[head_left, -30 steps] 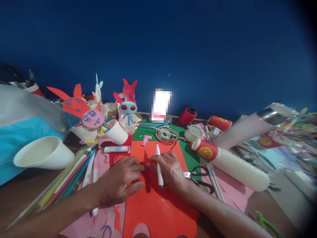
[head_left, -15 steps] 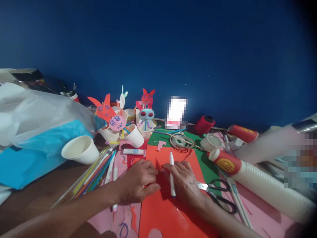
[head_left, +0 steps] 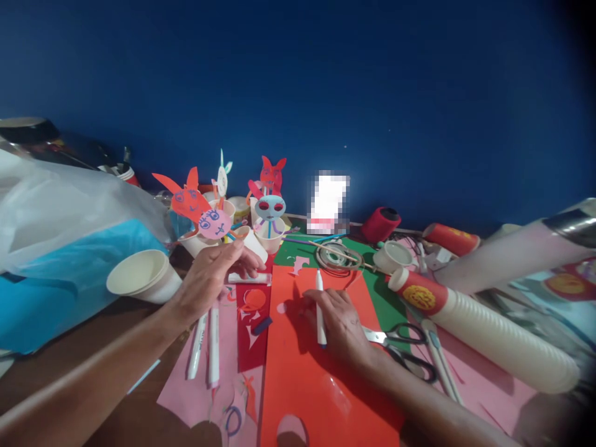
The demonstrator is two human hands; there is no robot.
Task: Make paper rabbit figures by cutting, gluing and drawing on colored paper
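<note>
My right hand (head_left: pixel 343 328) rests on an orange-red sheet (head_left: pixel 298 379) with a white marker (head_left: pixel 320 313) between its fingers, the bare tip pointing up. Its fingertips curl over the paper and hide what lies under them. A small pink paper disc (head_left: pixel 282 308) lies to their left. My left hand (head_left: pixel 218 270) is raised at the left, fingers loosely bent over another white marker (head_left: pixel 250 279); I see nothing held in it. Below, a dark blue marker cap (head_left: pixel 262 326) lies on dark red paper (head_left: pixel 251 354), beside an orange paper round (head_left: pixel 254 300) and scraps.
Paper-cup figures with rabbit-like heads (head_left: pixel 271 208) stand at the back left, beside loose cups (head_left: pixel 144 276). Scissors (head_left: pixel 400 338), a stack of cups (head_left: pixel 493 329) and a red spool (head_left: pixel 380 225) are on the right. Two markers (head_left: pixel 213 347) lie on pink paper.
My left hand has moved from the orange-red sheet up and left toward the cups, uncovering the blue cap and the pink disc. My right hand stays nearly in place with the marker.
</note>
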